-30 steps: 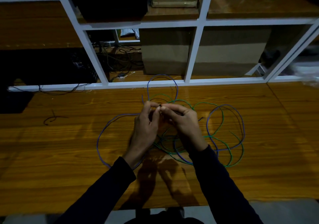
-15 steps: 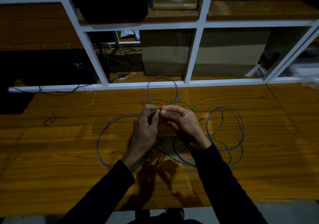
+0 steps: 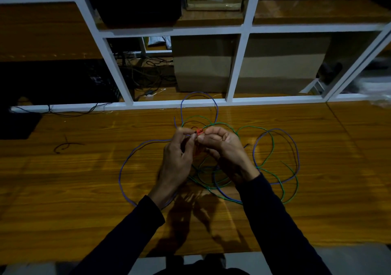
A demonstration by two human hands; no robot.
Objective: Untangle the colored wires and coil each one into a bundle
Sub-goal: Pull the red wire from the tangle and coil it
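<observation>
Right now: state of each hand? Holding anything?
Left hand: closed, fingertips pinching the red wire.
Right hand: closed, pinching the same red wire from the other side.

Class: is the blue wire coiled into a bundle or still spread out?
Spread out. The blue wire lies in wide loose loops across the table, crossing the green wire.

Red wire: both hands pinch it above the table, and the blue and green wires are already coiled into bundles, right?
Not quite. The head view shows the blue wire and green wire sprawled in loose tangled loops. Both the left hand and right hand do pinch the red wire.
</observation>
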